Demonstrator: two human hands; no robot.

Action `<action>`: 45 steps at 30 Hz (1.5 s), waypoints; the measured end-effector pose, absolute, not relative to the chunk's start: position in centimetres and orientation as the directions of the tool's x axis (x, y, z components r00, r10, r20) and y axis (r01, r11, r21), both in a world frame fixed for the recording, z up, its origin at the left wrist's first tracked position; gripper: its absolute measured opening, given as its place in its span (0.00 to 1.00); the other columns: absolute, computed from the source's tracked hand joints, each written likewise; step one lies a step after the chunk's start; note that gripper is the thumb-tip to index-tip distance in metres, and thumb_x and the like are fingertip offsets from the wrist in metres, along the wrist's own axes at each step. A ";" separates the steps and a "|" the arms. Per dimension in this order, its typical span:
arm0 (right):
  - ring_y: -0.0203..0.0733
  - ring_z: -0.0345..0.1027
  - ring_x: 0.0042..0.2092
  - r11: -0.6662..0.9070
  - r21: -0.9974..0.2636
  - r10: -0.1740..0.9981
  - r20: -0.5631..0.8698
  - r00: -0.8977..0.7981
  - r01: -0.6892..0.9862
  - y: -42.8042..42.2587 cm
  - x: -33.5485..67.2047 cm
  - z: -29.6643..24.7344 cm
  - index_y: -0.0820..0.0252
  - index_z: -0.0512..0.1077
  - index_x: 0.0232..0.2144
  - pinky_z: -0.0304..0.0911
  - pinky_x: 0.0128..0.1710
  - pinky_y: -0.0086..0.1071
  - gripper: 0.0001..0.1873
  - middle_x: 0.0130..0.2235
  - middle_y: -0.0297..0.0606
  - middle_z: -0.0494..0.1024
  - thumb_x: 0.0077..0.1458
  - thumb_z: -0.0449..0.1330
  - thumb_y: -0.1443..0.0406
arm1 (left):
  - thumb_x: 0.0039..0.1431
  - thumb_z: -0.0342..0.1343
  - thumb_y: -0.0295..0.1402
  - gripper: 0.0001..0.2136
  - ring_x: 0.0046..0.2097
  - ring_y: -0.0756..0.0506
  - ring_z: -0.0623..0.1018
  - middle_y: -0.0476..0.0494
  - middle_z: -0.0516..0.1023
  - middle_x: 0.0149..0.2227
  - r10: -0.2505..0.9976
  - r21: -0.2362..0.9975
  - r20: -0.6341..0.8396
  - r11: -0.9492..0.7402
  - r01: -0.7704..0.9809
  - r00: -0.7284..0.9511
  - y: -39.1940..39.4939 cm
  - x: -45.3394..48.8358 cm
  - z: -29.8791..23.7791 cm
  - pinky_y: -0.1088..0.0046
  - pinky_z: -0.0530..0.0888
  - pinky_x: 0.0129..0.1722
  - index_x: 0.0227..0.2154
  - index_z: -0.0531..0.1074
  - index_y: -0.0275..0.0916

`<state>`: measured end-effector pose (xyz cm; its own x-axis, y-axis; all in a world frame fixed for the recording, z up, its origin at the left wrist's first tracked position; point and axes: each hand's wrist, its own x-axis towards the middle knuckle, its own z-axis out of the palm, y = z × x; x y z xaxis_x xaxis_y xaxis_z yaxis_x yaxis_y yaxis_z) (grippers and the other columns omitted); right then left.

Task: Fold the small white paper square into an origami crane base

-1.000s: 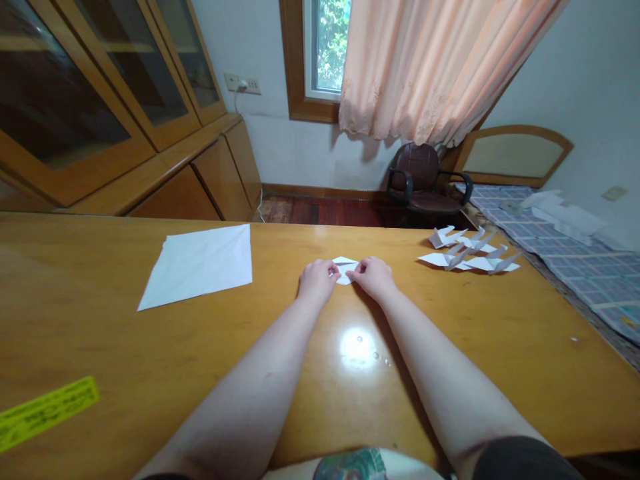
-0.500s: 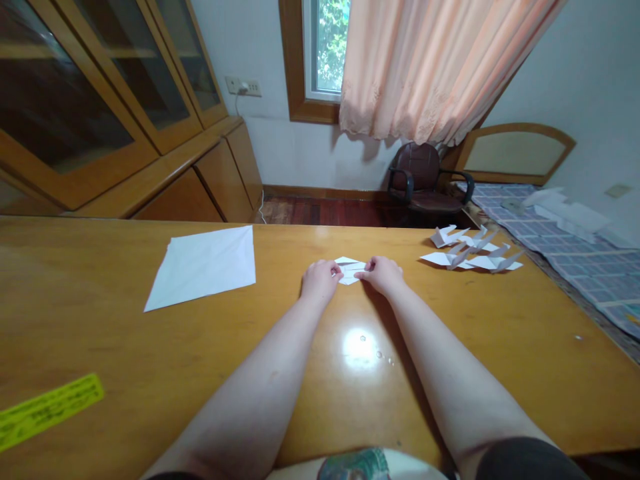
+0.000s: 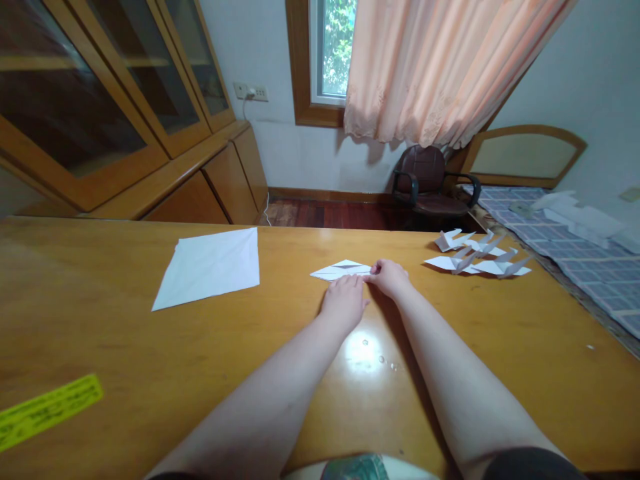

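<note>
A folded piece of white paper [image 3: 330,272], long and pointed at its left end, lies on the table. My left hand [image 3: 345,303] rests over its near edge, fingers stretched out flat and the thumb apart. At the paper's right end my right hand [image 3: 391,277] pinches it between thumb and fingers, covering that tip. Several folded paper cranes [image 3: 457,260] stand together to the right of my hands. Off to the left lies a larger sheet of white paper [image 3: 213,270].
The wooden table [image 3: 210,360] carries a yellow label strip [image 3: 53,410] at the front left. Beyond its far edge are a dark armchair [image 3: 425,180] and wooden cabinets [image 3: 210,177]. A bed [image 3: 570,230] adjoins on the right.
My left hand has let go of the paper's left end and moved right, onto its near edge. My right hand keeps its pinch. The view has shifted slightly.
</note>
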<state>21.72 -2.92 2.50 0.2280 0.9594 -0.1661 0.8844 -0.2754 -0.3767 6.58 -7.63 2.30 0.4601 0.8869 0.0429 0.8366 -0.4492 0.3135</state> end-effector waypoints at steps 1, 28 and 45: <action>0.45 0.71 0.40 -0.277 -0.376 0.959 -0.167 0.229 0.885 -2.9 21.7 2.5 0.56 0.73 0.29 0.56 0.38 0.33 0.17 0.34 0.37 0.79 0.44 0.68 0.51 | 0.61 0.56 0.37 0.22 0.60 0.38 0.66 0.34 0.69 0.59 0.884 0.303 0.020 -0.450 0.840 0.466 -7.8 6.8 2.2 0.59 0.61 0.60 0.57 0.65 0.38; 0.50 0.69 0.47 -0.147 -0.373 0.989 -0.036 0.144 0.916 -2.9 21.9 2.0 0.56 0.75 0.36 0.59 0.46 0.40 0.18 0.41 0.40 0.79 0.44 0.69 0.54 | 0.60 0.53 0.46 0.31 0.65 0.29 0.59 0.22 0.62 0.63 0.985 0.054 -0.145 -0.091 0.994 0.098 -8.0 7.1 2.7 0.50 0.53 0.62 0.60 0.64 0.29; 0.40 0.71 0.40 0.350 -0.433 0.936 0.120 -0.331 0.831 -4.1 19.6 1.6 0.58 0.77 0.42 0.62 0.42 0.30 0.11 0.38 0.40 0.80 0.56 0.61 0.65 | 0.61 0.48 0.46 0.31 0.68 0.32 0.54 0.32 0.57 0.67 0.999 0.305 -0.008 -0.043 0.951 0.048 -4.4 4.4 0.7 0.48 0.51 0.65 0.64 0.58 0.33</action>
